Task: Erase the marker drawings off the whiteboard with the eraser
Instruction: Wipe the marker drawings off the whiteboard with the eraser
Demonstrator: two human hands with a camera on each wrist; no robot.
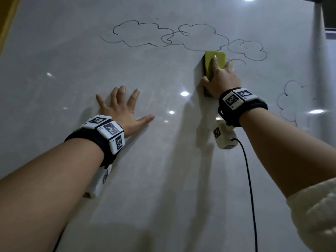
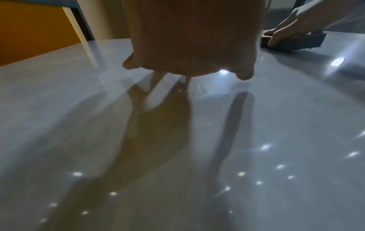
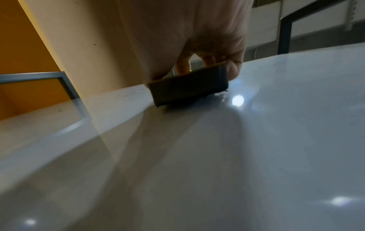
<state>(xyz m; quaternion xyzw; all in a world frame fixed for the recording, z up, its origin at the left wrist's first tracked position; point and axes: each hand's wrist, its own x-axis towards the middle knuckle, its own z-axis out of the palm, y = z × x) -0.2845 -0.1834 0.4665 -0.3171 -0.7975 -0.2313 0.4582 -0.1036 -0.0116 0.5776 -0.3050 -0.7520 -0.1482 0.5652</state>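
A glossy whiteboard (image 1: 163,160) fills the head view. Black marker cloud outlines (image 1: 163,35) run across its upper part, with more clouds (image 1: 247,50) to the right and a tree-like outline (image 1: 289,100) at the far right. My right hand (image 1: 221,77) grips a yellow-green eraser (image 1: 217,58) with a dark felt underside (image 3: 187,87), pressing it flat on the board just under the middle cloud. My left hand (image 1: 121,106) lies flat on the board, fingers spread, lower left of the eraser. The left wrist view shows the palm (image 2: 187,39) and the eraser (image 2: 296,41) at upper right.
A pale frame post (image 1: 318,42) borders the board on the right. A black cable (image 1: 251,188) hangs from my right wrist camera across the board. An orange wall (image 1: 7,24) lies beyond the left edge. Ceiling lights reflect on the board (image 1: 184,93).
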